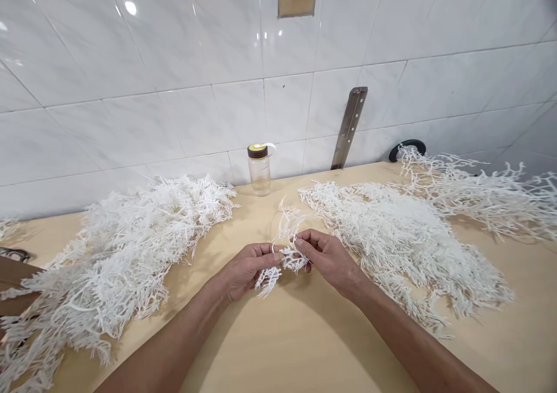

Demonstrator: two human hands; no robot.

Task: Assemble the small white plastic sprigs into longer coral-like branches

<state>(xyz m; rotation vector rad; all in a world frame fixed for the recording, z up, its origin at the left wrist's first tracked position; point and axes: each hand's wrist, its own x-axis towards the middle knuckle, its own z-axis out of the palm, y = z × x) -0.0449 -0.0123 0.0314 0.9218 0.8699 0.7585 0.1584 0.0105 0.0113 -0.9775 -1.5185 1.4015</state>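
Observation:
Both my hands meet over the middle of the wooden table [304, 346]. My left hand [246, 268] is closed, pinching one end of a small white plastic sprig [285, 236]. My right hand [324, 256] is closed too, its fingers pinching the same sprig from the other side. The sprig's thin branches stick up above my fingers and hang below them. A large heap of white plastic sprigs [126, 253] lies to the left of my hands. Another heap of white sprigs [400, 242] lies to the right, close to my right wrist.
A clear jar with a brown and yellow lid [259, 169] stands by the tiled wall. A metal bracket [349, 127] leans on the wall. Coarser white branches [487, 193] lie far right beside a black curved handle [407, 147]. A dark object [13, 255] sits at the left edge.

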